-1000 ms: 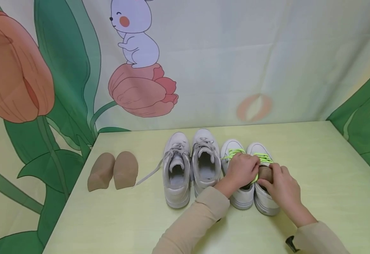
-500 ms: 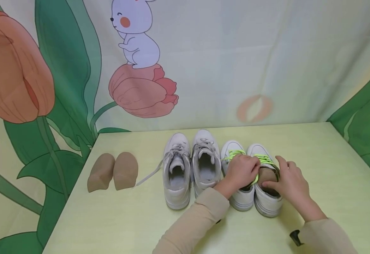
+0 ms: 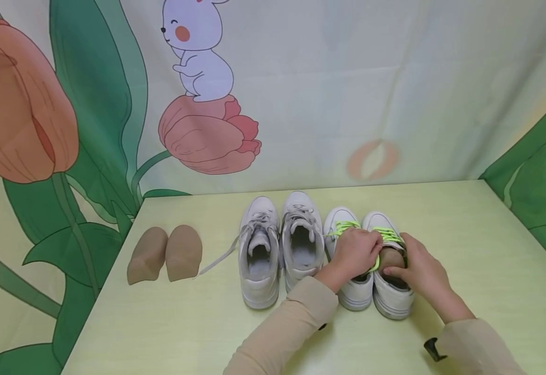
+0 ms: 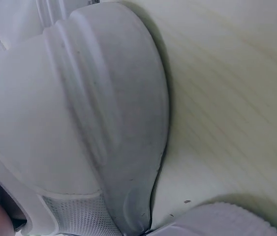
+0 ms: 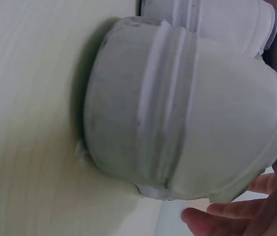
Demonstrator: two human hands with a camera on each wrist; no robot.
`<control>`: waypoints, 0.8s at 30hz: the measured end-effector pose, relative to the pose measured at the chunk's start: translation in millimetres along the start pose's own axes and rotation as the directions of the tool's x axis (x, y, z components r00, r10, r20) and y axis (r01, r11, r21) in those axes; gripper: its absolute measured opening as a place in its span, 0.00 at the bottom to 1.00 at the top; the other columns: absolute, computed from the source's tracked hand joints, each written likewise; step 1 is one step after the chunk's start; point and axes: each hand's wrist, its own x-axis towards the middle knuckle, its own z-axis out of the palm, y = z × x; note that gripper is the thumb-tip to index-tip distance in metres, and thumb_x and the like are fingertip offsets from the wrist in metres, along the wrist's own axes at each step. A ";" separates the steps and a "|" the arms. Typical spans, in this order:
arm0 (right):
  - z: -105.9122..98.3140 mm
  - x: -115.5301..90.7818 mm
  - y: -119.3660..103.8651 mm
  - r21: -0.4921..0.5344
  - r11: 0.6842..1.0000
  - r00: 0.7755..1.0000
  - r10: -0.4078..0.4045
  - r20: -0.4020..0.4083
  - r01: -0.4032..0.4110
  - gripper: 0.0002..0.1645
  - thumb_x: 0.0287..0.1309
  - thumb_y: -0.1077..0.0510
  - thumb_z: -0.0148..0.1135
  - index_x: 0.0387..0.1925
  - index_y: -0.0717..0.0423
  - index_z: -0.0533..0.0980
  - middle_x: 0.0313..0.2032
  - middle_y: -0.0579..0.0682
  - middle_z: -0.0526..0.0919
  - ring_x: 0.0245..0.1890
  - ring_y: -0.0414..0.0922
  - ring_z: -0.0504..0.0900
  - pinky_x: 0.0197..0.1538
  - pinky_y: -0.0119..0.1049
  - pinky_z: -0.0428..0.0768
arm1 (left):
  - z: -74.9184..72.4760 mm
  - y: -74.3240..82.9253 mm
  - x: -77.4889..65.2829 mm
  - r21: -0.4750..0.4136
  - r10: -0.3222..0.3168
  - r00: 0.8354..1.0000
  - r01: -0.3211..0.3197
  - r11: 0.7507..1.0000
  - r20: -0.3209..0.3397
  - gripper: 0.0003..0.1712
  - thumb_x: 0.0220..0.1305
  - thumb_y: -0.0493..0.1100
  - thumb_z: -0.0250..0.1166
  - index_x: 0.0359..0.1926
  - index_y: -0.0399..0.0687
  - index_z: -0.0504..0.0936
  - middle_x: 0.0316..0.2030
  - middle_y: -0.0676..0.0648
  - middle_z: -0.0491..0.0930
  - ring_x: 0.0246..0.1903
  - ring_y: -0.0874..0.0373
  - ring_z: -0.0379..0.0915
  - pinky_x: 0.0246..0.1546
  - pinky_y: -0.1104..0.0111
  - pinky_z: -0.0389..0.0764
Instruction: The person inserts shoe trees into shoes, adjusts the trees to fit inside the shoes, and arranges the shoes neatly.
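Note:
A white sneaker with green laces (image 3: 394, 302) stands at the right end of the shoe row, a brown shoe insert (image 3: 392, 259) in its opening. My left hand (image 3: 358, 252) reaches over the matching sneaker (image 3: 356, 297) and pinches the right-hand sneaker's tongue area, where a green lace loop hangs. My right hand (image 3: 424, 271) grips that sneaker's right collar, thumb over the opening by the insert, fingers along the outer side. The sneaker's heel (image 5: 177, 108) fills the right wrist view, with several fingertips below it. In the left wrist view, the nearer sneaker heel (image 4: 79, 108) hides most of the left hand.
Two grey-laced white sneakers, the left one (image 3: 260, 291) with a lace trailing left and the right one (image 3: 302, 208), stand beside the green-laced pair. Two brown inserts, one (image 3: 147, 255) and another (image 3: 184, 252), lie at the table's left. A printed curtain (image 3: 301, 104) hangs behind the table (image 3: 160, 333).
My right hand drew back to the right with spread fingers, then came in again against the sneaker's collar. The insert in the opening shows more than a second ago. The left hand stays put.

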 end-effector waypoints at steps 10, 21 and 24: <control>1.2 0.0 -0.6 -0.021 1.000 0.999 0.020 -0.036 -0.020 0.48 0.44 0.45 0.64 0.60 0.65 0.54 0.46 0.74 0.71 0.41 0.69 0.73 0.35 0.55 0.71 | -0.9 1.2 1.5 -0.009 -0.023 0.997 0.024 1.000 0.072 0.07 0.59 0.50 0.55 0.33 0.61 0.79 0.25 0.63 0.80 0.27 0.69 0.75 0.37 0.75 0.71; 1.0 3.5 -2.2 -0.033 0.998 0.997 0.056 -0.047 -0.058 0.46 0.42 0.44 0.65 0.55 0.66 0.57 0.40 0.73 0.74 0.36 0.67 0.75 0.29 0.50 0.71 | -0.2 1.7 0.7 0.003 -0.031 0.997 0.031 1.000 0.073 0.07 0.59 0.50 0.55 0.34 0.61 0.80 0.25 0.62 0.80 0.28 0.67 0.75 0.36 0.75 0.71; 1.5 4.4 -2.0 -0.034 0.998 0.998 0.051 -0.042 -0.052 0.42 0.43 0.45 0.65 0.53 0.65 0.59 0.39 0.71 0.75 0.35 0.65 0.76 0.28 0.48 0.71 | 0.5 1.5 0.7 0.001 -0.030 0.996 0.030 1.000 0.081 0.07 0.59 0.50 0.55 0.34 0.61 0.79 0.26 0.62 0.80 0.29 0.66 0.75 0.36 0.75 0.71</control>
